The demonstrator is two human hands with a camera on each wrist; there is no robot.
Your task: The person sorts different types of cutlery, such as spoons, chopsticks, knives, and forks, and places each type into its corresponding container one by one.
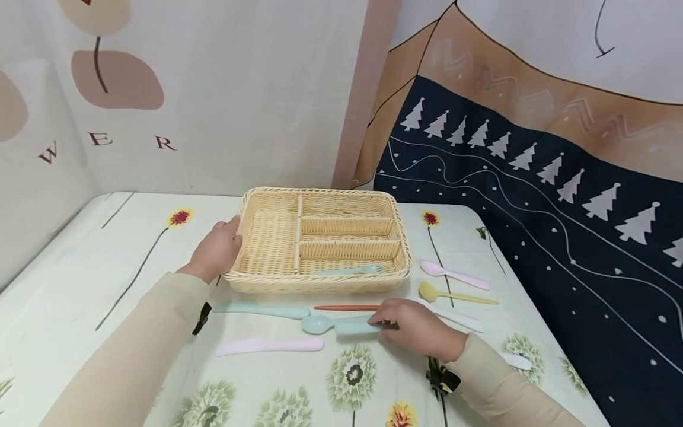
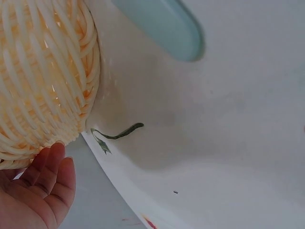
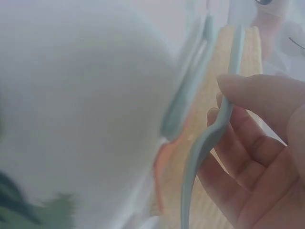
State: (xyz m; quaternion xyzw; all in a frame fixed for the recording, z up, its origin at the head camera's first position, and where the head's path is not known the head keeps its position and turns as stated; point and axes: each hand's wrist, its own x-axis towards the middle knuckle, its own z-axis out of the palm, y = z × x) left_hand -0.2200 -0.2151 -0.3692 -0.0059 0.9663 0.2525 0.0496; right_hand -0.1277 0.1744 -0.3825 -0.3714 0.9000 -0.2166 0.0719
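Note:
A woven wicker basket (image 1: pixel 297 237) with divided compartments stands at the back middle of the table. My left hand (image 1: pixel 216 249) grips its left side; in the left wrist view the fingers (image 2: pixel 57 181) press against the weave. Inside the front right compartment lies a light blue fork (image 1: pixel 349 271). My right hand (image 1: pixel 416 328) pinches a light blue utensil (image 3: pixel 209 138) with a curved neck between thumb and fingers. The head view hides its far end behind the hand, so its kind is unclear. Just left of that hand is a light blue spoon (image 1: pixel 317 324).
A light blue knife (image 1: pixel 261 309), a pink knife (image 1: pixel 269 346) and a red utensil (image 1: pixel 347 308) lie before the basket. To the right are a pink spoon (image 1: pixel 453 276), a yellow spoon (image 1: pixel 456 295) and white handles (image 1: pixel 463 319). Fabric walls stand behind the table.

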